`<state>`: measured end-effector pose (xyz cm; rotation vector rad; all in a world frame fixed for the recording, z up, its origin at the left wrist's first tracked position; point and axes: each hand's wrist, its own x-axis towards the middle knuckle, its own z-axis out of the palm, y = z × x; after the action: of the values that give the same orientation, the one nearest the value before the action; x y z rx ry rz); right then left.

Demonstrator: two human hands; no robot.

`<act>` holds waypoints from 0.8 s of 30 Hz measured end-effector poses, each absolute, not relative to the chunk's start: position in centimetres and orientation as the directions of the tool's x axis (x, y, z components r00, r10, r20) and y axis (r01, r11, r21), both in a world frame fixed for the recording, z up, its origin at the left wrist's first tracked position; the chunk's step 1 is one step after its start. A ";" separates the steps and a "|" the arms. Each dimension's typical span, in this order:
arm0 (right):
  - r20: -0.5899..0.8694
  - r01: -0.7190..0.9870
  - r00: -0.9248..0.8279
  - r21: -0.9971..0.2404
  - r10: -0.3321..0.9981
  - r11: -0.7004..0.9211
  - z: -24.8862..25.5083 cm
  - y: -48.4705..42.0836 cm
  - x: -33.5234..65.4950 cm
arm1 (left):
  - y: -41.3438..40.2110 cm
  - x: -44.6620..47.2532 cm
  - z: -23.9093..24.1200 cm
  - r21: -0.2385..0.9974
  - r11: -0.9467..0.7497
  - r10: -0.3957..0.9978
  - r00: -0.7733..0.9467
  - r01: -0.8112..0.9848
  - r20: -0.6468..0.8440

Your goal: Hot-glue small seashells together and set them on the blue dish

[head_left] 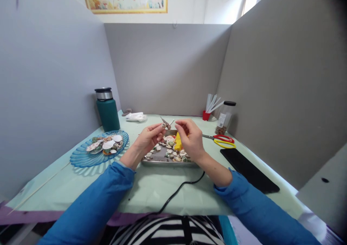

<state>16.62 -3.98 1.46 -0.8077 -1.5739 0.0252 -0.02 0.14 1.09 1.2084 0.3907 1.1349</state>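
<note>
My left hand (148, 138) is raised above a metal tray (151, 161) and pinches a small pointed shell (165, 123) between its fingertips. My right hand (189, 136) is closed around a yellow tool (178, 142), and a thin tip sticks out from it toward the shell. The tray under both hands holds several small shells. A black cable (179, 190) runs from below my right hand toward my body.
A blue glass plate (81, 160) with several shells lies at the left, a green thermos (107, 109) behind it. Red-and-yellow scissors (222, 140), a black flat object (248, 169), a jar (225, 118) and a red cup (206, 115) with white sticks lie right. Grey partitions enclose the table.
</note>
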 end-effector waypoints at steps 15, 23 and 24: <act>0.846 0.504 -0.014 -0.454 0.533 0.735 1.1 -3.7 16.3 | -0.9 0.3 1.0 0.824 0.200 0.773 0.602 -0.530 0.200; 0.859 0.496 -0.002 -0.443 0.511 0.747 1.0 -3.7 16.2 | -1.0 0.5 1.1 0.830 0.184 0.768 0.604 -0.526 0.212; 0.864 0.496 0.000 -0.438 0.504 0.750 1.0 -3.7 16.2 | -1.0 0.5 1.1 0.834 0.180 0.768 0.604 -0.522 0.212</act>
<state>16.24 -3.75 1.01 -0.8154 -1.6310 0.0079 0.49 -0.95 1.05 1.0415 0.2805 0.9285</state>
